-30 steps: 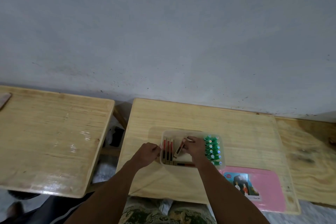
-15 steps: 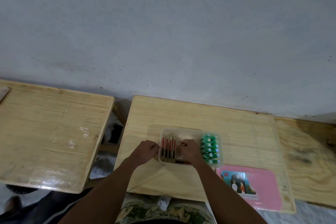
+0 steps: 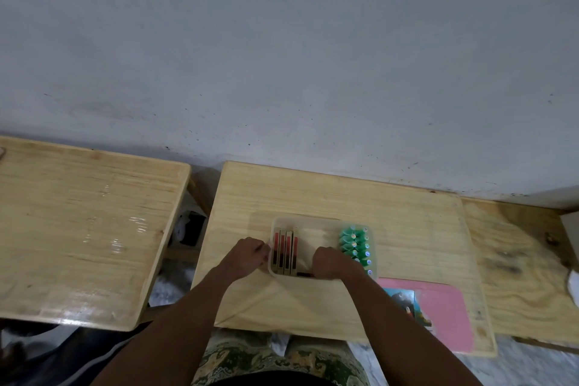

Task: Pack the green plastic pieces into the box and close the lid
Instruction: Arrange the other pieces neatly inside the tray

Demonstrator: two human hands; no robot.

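A clear plastic box (image 3: 322,222) stands on the middle wooden table. Several green plastic pieces (image 3: 355,244) are lined up along its right side. Several red and brown sticks (image 3: 285,252) lie side by side along its left side. My left hand (image 3: 246,257) is curled against the box's left wall and grips its rim. My right hand (image 3: 332,262) is inside the box at the near wall, its fingers closed over one end of a dark stick (image 3: 304,274) lying crosswise there. A flat pink lid (image 3: 445,313) with a picture label lies to the right, near the table's front edge.
The middle table (image 3: 313,194) backs onto a grey wall. A second wooden table (image 3: 78,222) stands to the left across a gap, and a third wooden surface (image 3: 517,260) adjoins on the right. My knees show below the front edge.
My right hand laid the stick it held into the row on the left, then drew back to the box's near wall. My left hand stayed on the box's left side.
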